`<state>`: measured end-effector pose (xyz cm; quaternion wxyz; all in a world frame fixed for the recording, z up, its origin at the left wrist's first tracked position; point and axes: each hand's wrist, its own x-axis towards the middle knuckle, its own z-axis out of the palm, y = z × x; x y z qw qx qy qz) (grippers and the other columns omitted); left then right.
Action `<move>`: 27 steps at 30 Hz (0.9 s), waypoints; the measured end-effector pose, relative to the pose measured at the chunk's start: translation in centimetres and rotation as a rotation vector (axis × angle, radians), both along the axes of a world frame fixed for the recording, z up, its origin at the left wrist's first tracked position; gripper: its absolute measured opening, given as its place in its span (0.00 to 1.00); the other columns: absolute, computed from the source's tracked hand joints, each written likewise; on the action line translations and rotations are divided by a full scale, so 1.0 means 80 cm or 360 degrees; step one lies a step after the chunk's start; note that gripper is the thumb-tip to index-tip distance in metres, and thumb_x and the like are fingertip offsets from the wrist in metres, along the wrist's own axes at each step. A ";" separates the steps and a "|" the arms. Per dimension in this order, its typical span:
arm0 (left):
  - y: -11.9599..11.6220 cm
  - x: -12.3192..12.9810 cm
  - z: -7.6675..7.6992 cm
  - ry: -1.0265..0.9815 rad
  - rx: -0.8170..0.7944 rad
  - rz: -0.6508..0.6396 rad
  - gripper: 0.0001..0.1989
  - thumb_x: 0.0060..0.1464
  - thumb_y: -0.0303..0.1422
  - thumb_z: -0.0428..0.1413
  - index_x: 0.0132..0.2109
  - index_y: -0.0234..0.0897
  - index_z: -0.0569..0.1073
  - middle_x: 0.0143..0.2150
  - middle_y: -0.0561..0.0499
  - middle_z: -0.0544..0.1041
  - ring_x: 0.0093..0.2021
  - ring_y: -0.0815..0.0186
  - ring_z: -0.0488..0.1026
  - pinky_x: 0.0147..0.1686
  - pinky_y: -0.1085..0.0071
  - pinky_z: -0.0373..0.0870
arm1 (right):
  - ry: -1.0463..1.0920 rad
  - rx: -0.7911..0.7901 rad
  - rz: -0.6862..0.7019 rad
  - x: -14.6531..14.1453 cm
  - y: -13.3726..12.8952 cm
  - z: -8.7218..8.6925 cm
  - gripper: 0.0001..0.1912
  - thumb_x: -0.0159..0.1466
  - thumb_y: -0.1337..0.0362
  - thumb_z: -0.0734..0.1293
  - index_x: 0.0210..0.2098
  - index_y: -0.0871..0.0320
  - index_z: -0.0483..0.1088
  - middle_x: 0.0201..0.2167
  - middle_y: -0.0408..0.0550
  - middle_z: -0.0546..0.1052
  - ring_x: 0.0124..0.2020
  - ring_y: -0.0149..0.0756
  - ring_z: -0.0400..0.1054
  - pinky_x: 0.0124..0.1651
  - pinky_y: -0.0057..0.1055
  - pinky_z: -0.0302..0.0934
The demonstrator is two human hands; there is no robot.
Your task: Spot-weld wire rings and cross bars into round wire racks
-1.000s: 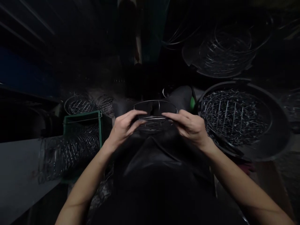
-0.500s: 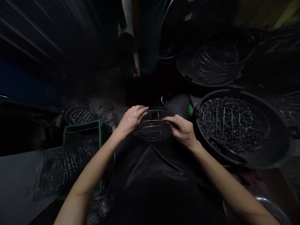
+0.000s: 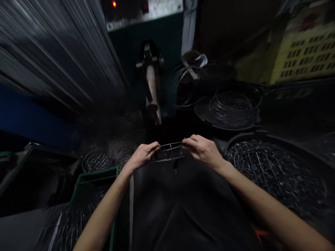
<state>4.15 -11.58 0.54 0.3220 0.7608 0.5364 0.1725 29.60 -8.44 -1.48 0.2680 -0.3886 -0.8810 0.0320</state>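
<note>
The left hand (image 3: 142, 155) and the right hand (image 3: 202, 149) pinch a shiny wire rack (image 3: 169, 159), one at each side.

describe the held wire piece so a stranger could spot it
Find the broad dark garment at lower centre. Just above it, the left hand and right hand grip a silvery metal-wire frame with curved rims. Unlike the silvery metal bits heaped in the round dark pan, it is held up.

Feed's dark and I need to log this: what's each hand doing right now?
Left hand: closed, gripping the left side of the wire rack.
Right hand: closed, gripping the same rack's right side.
</note>
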 end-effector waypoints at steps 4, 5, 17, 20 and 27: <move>0.024 -0.015 -0.010 -0.0006 0.0097 0.0083 0.17 0.60 0.42 0.42 0.34 0.36 0.68 0.20 0.58 0.59 0.22 0.74 0.57 0.24 0.78 0.52 | -0.0134 0.0192 -0.0172 -0.030 0.032 -0.004 0.14 0.66 0.55 0.57 0.35 0.52 0.72 0.26 0.43 0.71 0.27 0.29 0.61 0.23 0.27 0.45; 0.029 -0.018 -0.014 -0.0013 0.0116 0.0108 0.17 0.60 0.42 0.42 0.35 0.36 0.68 0.20 0.58 0.58 0.21 0.74 0.55 0.23 0.78 0.51 | -0.0142 0.0217 -0.0178 -0.035 0.038 -0.007 0.14 0.66 0.57 0.57 0.35 0.52 0.72 0.27 0.43 0.72 0.27 0.28 0.61 0.23 0.27 0.44; 0.079 -0.055 -0.064 -0.0262 0.0147 0.0216 0.17 0.59 0.42 0.42 0.35 0.34 0.67 0.23 0.57 0.57 0.23 0.74 0.54 0.24 0.77 0.52 | -0.0090 0.0358 -0.0077 -0.063 0.095 -0.027 0.11 0.66 0.63 0.58 0.34 0.56 0.71 0.29 0.44 0.74 0.29 0.28 0.63 0.26 0.26 0.49; 0.089 -0.059 -0.070 -0.0296 0.0138 0.0208 0.16 0.59 0.42 0.43 0.36 0.34 0.67 0.23 0.57 0.59 0.24 0.74 0.55 0.25 0.77 0.53 | -0.0091 0.0324 -0.0065 -0.064 0.104 -0.031 0.11 0.66 0.62 0.58 0.34 0.56 0.71 0.29 0.44 0.74 0.29 0.28 0.62 0.26 0.26 0.49; 0.106 -0.067 -0.080 -0.0292 0.0124 0.0206 0.16 0.59 0.42 0.43 0.35 0.35 0.68 0.23 0.57 0.59 0.24 0.73 0.55 0.24 0.77 0.53 | -0.0064 0.0308 -0.0070 -0.070 0.119 -0.042 0.10 0.65 0.63 0.59 0.34 0.55 0.71 0.27 0.45 0.72 0.29 0.29 0.61 0.26 0.26 0.49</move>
